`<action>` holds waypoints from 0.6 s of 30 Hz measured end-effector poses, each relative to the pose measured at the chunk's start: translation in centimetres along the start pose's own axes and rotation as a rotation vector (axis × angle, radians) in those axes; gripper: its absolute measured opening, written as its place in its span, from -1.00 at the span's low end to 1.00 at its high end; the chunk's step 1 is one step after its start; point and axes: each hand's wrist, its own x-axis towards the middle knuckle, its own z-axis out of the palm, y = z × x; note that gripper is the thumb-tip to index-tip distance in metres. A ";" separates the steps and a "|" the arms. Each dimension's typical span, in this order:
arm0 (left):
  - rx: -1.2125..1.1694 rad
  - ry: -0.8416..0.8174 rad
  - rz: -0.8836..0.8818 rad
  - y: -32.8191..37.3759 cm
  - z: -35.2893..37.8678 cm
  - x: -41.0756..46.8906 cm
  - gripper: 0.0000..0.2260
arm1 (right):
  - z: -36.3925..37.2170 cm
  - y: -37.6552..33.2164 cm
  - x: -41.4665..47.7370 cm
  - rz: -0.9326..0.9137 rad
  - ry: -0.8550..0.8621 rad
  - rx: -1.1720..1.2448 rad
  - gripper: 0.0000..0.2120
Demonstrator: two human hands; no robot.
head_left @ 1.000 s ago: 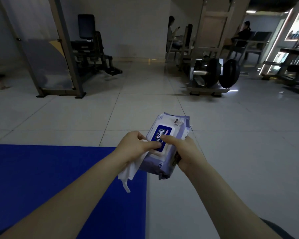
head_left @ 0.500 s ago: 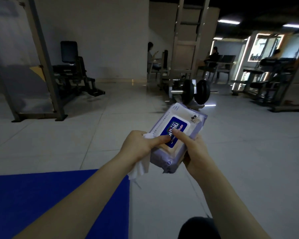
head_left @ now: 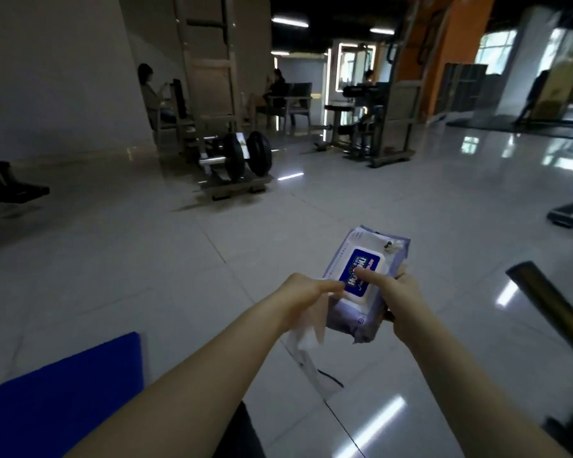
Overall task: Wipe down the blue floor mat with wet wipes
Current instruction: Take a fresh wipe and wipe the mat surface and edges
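Gripping the pack of wet wipes (head_left: 361,282) from its right side and from beneath, the right hand (head_left: 401,302) lays its thumb across the blue label on the white lid. The left hand (head_left: 303,292) is closed round a single white wipe (head_left: 303,340), which hangs crumpled below the fist. One outstretched digit of that hand touches the left edge of the lid. Both hands hold the pack in the air, tilted with its far end raised, above pale glossy floor tiles (head_left: 179,292).

The blue floor mat (head_left: 60,395) lies flat on the tiles at the lower left, under the left forearm and well apart from the pack. A dark metal bar (head_left: 553,312) slants along the right edge. Farther off, black weight plates (head_left: 247,157) sit on a low rack. Beyond them stand gym machines (head_left: 387,127), and blurred seated people (head_left: 149,94) are by the far wall.
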 end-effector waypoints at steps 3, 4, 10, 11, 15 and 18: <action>0.049 -0.062 -0.085 -1.8 4.6 1.4 -0.72 | -4.9 3.9 0.2 0.103 0.013 -0.191 -0.59; 0.067 -0.115 -0.101 -2.4 6.1 1.8 -0.69 | -6.3 5.5 0.3 0.156 0.006 -0.278 -0.57; -0.037 -0.233 -0.218 -6.9 14.1 2.8 -0.92 | -13.3 17.9 -0.3 0.518 -0.048 -0.610 -0.28; -0.076 -0.223 -0.248 -8.0 15.4 2.8 -0.94 | -14.2 19.6 -0.5 0.573 -0.077 -0.583 -0.33; -0.234 -0.276 -0.339 -11.7 18.4 2.1 -0.87 | -16.8 24.6 -2.4 0.754 -0.097 -0.539 -0.52; -0.290 -0.280 -0.313 -12.3 18.8 2.8 -0.82 | -16.9 26.1 -3.9 0.775 -0.113 -0.604 -0.75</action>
